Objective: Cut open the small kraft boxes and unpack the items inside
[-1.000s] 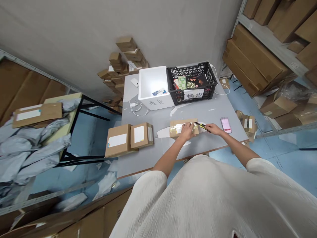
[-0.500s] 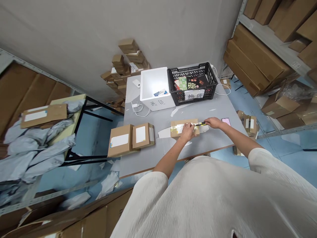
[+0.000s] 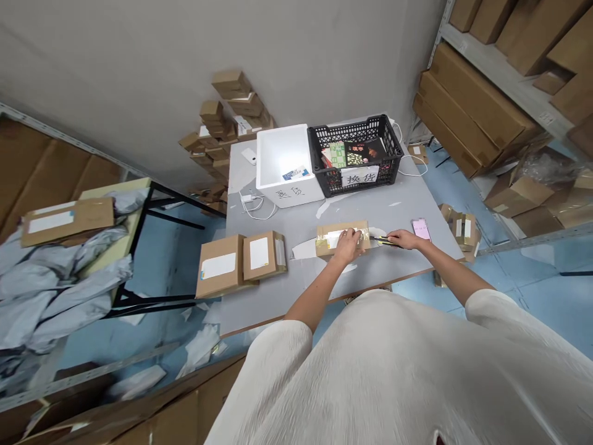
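A parcel storeroom: metal shelving (image 3: 509, 84) with cartons (image 3: 532, 37) at upper right, grey mailing bags (image 3: 74, 312) at left, labelled boxes (image 3: 220, 266) near centre

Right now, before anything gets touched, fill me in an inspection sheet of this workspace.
Surface: grey table, with pale patches.
Job's things: taped box lying flat; black-and-yellow tool at its right end, contact unclear.
Clutter: phone, larger labelled box, smaller labelled box, white bin, black crate holding printed items.
Hands: left hand rests on the taped box; right hand grips the tool.
Cables: white cable with plug left of the bin; another white cable right of the crate.
Surroundings: side table with grey bags, shelf boxes, floor scraps.
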A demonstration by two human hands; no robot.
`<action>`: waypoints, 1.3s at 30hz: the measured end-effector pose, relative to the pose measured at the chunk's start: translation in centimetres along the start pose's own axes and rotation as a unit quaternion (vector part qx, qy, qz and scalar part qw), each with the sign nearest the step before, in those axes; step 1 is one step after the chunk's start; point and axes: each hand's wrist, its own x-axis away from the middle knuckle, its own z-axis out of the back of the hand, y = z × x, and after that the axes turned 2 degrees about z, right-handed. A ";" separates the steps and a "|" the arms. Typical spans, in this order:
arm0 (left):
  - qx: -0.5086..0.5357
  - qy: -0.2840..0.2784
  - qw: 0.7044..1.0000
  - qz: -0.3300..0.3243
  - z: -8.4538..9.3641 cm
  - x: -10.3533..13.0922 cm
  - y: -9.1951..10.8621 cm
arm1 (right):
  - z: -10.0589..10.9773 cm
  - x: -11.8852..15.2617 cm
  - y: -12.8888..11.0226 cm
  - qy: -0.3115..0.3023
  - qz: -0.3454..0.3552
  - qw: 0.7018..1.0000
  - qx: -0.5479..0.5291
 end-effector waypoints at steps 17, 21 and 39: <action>0.034 0.031 0.998 0.049 1.3 -1.4 -1.6 | -4.1 2.3 -3.2 0.170 0.058 0.977 0.115; 0.024 0.017 0.998 0.052 1.2 -2.0 -2.0 | -4.1 2.3 -3.3 0.158 0.055 0.969 0.184; 0.046 0.073 0.996 0.032 -0.2 -1.0 -1.3 | -4.1 0.8 -2.9 0.188 0.029 0.961 0.202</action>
